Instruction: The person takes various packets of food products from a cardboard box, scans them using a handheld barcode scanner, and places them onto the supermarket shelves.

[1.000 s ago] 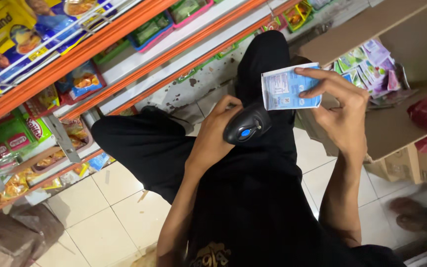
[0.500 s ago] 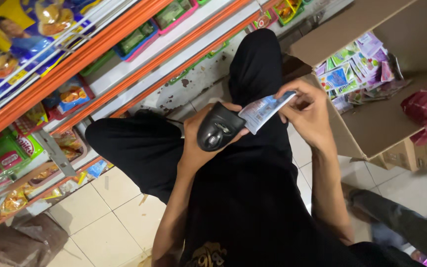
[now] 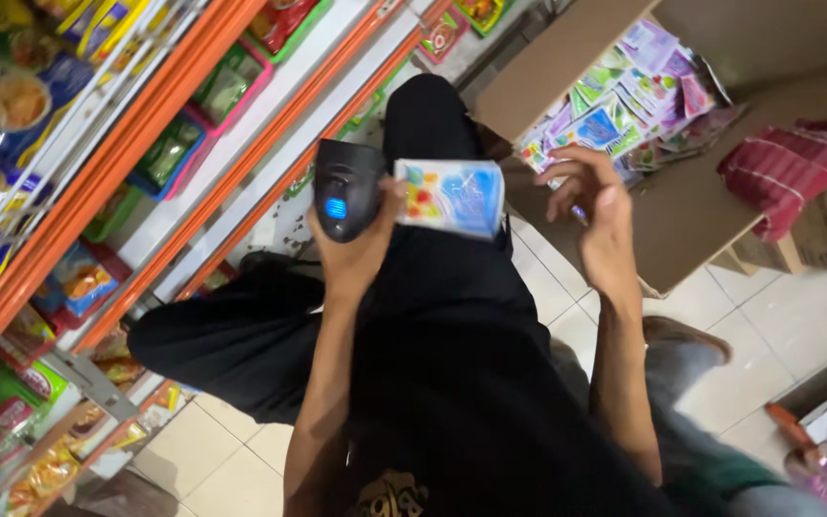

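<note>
My left hand (image 3: 356, 251) grips a black handheld scanner (image 3: 342, 191) with a glowing blue light. The same hand's thumb pinches a blue and white sachet packet (image 3: 452, 196) against the scanner's side. My right hand (image 3: 593, 206) hovers with fingers spread and nothing in it, just right of the packet. It is over the edge of an open cardboard box (image 3: 681, 215) that holds several colourful sachets (image 3: 624, 101). I am seated on the floor in black clothes, with one knee (image 3: 423, 110) raised under the packet.
Orange-edged shop shelves (image 3: 145, 163) stocked with snack packets run along the left. A red striped cloth (image 3: 796, 172) lies on the box at the right. Pale floor tiles (image 3: 758, 316) show beside another person's foot (image 3: 686, 340) at the lower right.
The packet has passed from my right hand to my left, which now holds it beside the scanner. My right hand has let go and moved right, over the box.
</note>
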